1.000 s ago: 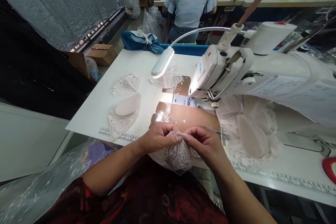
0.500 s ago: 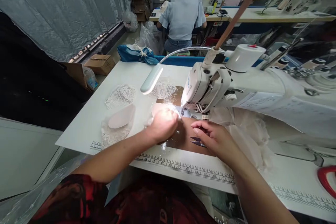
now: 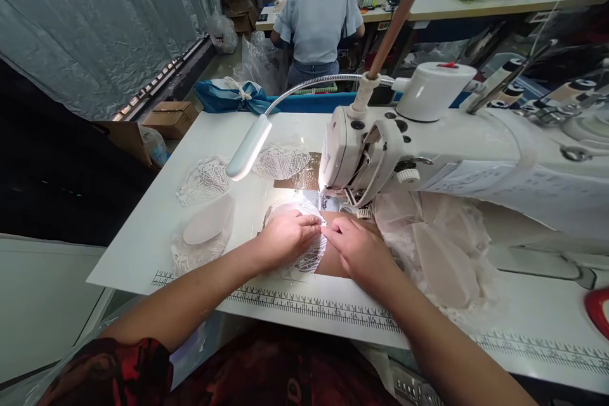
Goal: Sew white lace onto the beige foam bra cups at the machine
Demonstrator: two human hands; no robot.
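Observation:
A white lace piece [image 3: 313, 259] lies over the brown bed plate in front of the sewing machine [image 3: 349, 152]. My left hand [image 3: 288, 238] is closed on its upper part, the fingertips pinching near the edge. From the right, my right hand [image 3: 359, 247] pinches the same edge, and the fingertips of both hands meet. The needle area is just behind the hands, lit by a lamp [image 3: 250, 147]. The snips that were by my right hand are out of sight.
More lace pieces [image 3: 203, 179] lie on the left of the white table [image 3: 137, 241], one with a smooth pale cup pad [image 3: 209, 223] on it. Sheer fabric pieces [image 3: 447, 260] are heaped right of the needle. A ruler strip [image 3: 304, 307] runs along the front edge. A person [image 3: 316, 25] sits ahead.
My right hand has moved left from beside the snips to the lace edge. The lace piece now lies spread toward me beneath my left hand. The view has shifted slightly.

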